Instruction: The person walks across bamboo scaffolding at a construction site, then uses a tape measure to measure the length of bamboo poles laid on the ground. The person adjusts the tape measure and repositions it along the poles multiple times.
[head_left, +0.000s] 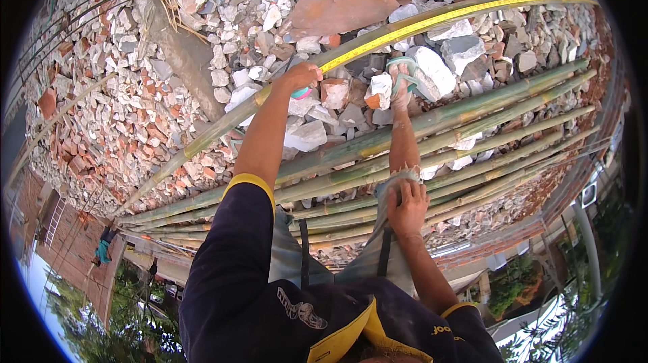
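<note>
A long bamboo pole (pixel 233 117) runs slantwise across the rubble, from the lower left to the upper right. Along it lies a yellow tape measure blade (pixel 405 28), pulled out from my left hand toward the far right. My left hand (pixel 300 78) is closed at the near end of the blade, against the pole. Beneath its fingers shows a bit of turquoise and pink, perhaps the tape's case, mostly hidden. A thin dark piece pokes up beside the knuckles. My right hand (pixel 407 208) rests flat on my right knee, fingers stretched, holding nothing.
Broken brick and concrete rubble (pixel 169 86) covers the ground. Several more bamboo poles (pixel 472 108) lie beneath my legs. My sandalled right foot (pixel 403 76) stands on stones by a white block (pixel 433 74). At the far left are another person (pixel 103 248) and a ladder (pixel 55 221).
</note>
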`<action>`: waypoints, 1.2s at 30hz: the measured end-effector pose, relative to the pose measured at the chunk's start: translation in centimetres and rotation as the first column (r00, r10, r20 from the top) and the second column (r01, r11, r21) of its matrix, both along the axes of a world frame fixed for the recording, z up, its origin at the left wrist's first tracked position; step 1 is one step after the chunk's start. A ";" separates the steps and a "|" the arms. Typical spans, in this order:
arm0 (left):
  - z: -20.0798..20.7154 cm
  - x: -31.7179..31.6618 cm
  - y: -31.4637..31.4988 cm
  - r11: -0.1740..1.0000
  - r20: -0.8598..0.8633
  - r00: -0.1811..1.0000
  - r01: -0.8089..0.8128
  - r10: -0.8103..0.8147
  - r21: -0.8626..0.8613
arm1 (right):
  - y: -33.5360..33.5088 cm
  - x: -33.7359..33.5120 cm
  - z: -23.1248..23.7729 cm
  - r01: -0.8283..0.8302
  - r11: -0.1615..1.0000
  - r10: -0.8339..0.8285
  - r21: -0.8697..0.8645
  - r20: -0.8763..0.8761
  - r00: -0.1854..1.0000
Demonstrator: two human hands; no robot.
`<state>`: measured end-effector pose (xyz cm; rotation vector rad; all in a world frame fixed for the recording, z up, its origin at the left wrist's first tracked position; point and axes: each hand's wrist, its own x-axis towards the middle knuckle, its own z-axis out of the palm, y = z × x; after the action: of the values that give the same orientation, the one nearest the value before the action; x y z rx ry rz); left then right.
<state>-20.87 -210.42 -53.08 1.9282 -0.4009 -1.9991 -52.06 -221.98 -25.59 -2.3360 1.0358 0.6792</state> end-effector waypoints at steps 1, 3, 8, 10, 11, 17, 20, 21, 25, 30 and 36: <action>-0.2 0.0 0.2 1.000 0.001 1.000 -0.003 0.003 0.004 | 0.0 0.0 0.0 0.008 1.000 -0.008 0.007 0.001 1.000; -0.6 -0.2 0.7 1.000 0.007 1.000 -0.003 0.003 0.002 | 0.1 -0.1 -0.1 0.007 1.000 -0.007 0.008 -0.013 1.000; -1.4 -0.4 2.1 1.000 0.014 1.000 -0.001 0.001 0.017 | 0.4 -0.2 -0.2 -0.008 1.000 0.008 -0.005 -0.023 1.000; -1.4 -0.4 2.5 0.999 -0.012 1.000 -0.021 0.021 0.029 | 0.6 -0.3 -0.2 -0.005 1.000 0.005 -0.004 -0.027 1.000; -1.4 -0.4 2.7 1.000 -0.003 1.000 -0.015 0.015 0.009 | 0.6 -0.3 -0.2 -0.010 1.000 0.010 -0.009 -0.028 1.000; -1.4 -0.2 3.1 1.000 0.032 0.999 0.023 -0.022 -0.007 | 0.9 -0.4 -0.3 -0.029 0.999 0.029 -0.019 -0.020 0.999; -1.5 -0.2 3.4 1.000 0.018 1.000 -0.010 0.010 -0.011 | 1.0 -0.3 -0.3 -0.035 0.999 0.035 -0.019 -0.011 0.999; -1.6 -0.2 3.6 1.000 0.011 1.000 -0.017 0.017 -0.006 | 1.0 -0.3 -0.3 -0.040 0.999 0.040 -0.022 -0.007 0.999; -2.5 -0.5 4.1 1.000 0.011 1.000 -0.022 0.022 -0.003 | 1.1 -0.1 -0.4 -0.045 0.999 0.045 -0.021 -0.012 0.999; -3.3 -0.9 4.3 0.997 0.008 0.997 -0.070 0.071 -0.033 | 1.2 -0.1 -0.4 -0.050 0.998 0.050 -0.036 -0.001 0.999; -1.4 -0.4 3.8 1.000 0.018 1.000 -0.021 0.021 -0.010 | 1.5 -0.2 -0.6 -0.060 0.997 0.060 -0.042 -0.002 0.998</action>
<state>-21.22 -206.60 -54.53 1.9377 -0.3926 -1.9646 -52.27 -220.52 -26.14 -2.4122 0.9927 0.6878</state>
